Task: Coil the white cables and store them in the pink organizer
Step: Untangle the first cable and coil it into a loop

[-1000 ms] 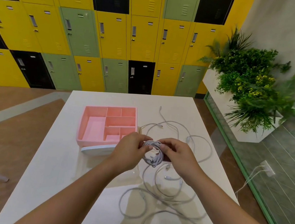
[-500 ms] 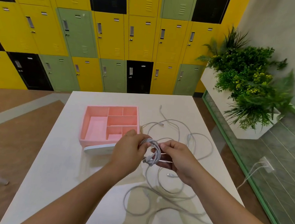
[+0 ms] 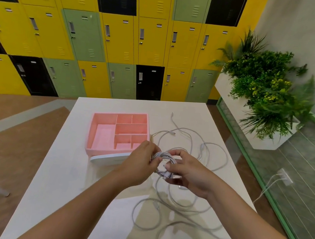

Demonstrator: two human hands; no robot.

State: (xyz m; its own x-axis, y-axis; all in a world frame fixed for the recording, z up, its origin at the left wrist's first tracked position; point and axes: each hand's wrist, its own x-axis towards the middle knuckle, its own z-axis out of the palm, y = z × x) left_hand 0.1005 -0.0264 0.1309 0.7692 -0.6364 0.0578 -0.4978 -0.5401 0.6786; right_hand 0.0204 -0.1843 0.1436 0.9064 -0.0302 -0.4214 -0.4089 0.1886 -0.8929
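A small coil of white cable (image 3: 165, 156) hangs between my hands above the table, just right of the pink organizer (image 3: 94, 130). My left hand (image 3: 140, 162) grips the coil's left side. My right hand (image 3: 188, 172) pinches the coil's lower right, near a plug end. Loose white cables (image 3: 180, 204) lie tangled on the white table (image 3: 63, 177) under and behind my hands. The organizer has several open compartments, and those in view hold nothing; my left hand hides its near right corner.
A white lid or tray (image 3: 107, 157) sticks out from under the organizer's near edge. Right of the table runs a green-framed glass partition (image 3: 259, 182) with a planter (image 3: 267, 96) behind it. Lockers (image 3: 122, 40) line the far wall.
The coil has turned in my hands into a rounder loop. My right hand has shifted lower on it to pinch near the plug end. The view has drifted slightly.
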